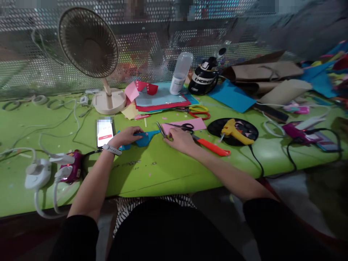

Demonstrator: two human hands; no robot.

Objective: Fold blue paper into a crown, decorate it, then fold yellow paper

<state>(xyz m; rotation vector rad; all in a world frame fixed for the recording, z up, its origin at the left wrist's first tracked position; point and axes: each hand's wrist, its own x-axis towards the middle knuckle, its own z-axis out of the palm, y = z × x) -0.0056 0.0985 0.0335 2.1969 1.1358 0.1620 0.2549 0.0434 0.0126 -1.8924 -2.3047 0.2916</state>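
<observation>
Together, two bare hands work above a glossy green table (pixel 163 170). The left hand (pixel 130 136) rests on curved-edged blue paper (pixel 144 139) on the tabletop in front of the person, its fingers bent and close together; whether they pinch or merely press cannot be told. The right hand (pixel 178 139) curls around a slim metal tool (pixel 161 129), too small to identify, the tool's tips near the paper's narrow end. Good handling calls for flat paper, light fingertips close to the tips yet clear of them, and small, unhurried movements that spare the thin strip a crease or tear. Beside the right hand, smooth pink paper (pixel 200 124) lies partly beneath black-handled scissors (pixel 183 127). Nearby are a tool with a straight orange handle (pixel 213 146) and an angular yellow glue gun (pixel 234 132), set on a rounded, dark, hollowed tray (pixel 214 127).
</observation>
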